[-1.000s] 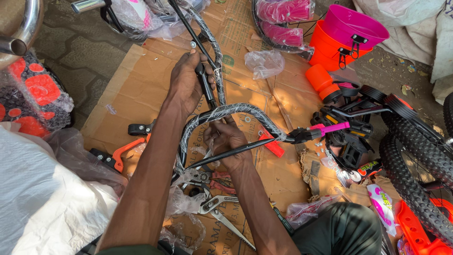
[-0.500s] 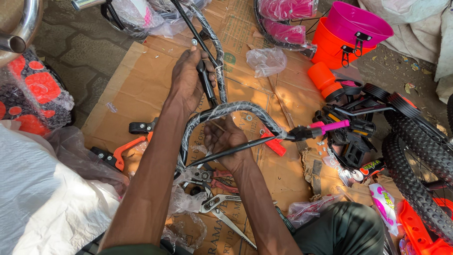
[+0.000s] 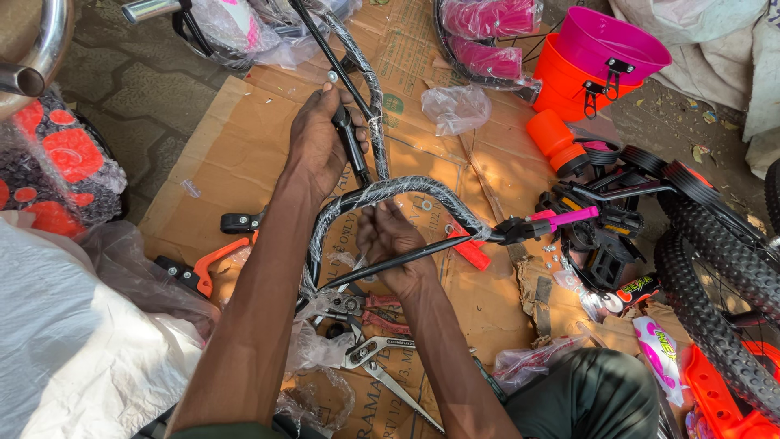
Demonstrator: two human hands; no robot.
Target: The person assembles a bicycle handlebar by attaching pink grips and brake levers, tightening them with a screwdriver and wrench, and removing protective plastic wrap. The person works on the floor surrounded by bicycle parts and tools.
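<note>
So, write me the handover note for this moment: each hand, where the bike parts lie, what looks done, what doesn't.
Left hand grips the black stem above the wrapped black handlebar.
Right hand works at the bar's middle, against a thin black rod.
Pliers and shears lie on the cardboard beside the right forearm.
Done: parts laid out.
Left: wrap remains on the bar; whether the stem is fastened cannot be told.

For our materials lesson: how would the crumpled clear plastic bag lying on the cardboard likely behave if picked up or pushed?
The clear plastic bag looks thin and crumpled, so probably floppy and very light. Its glossy film likely slides easily over the cardboard. It seems unlikely to roll.
</note>
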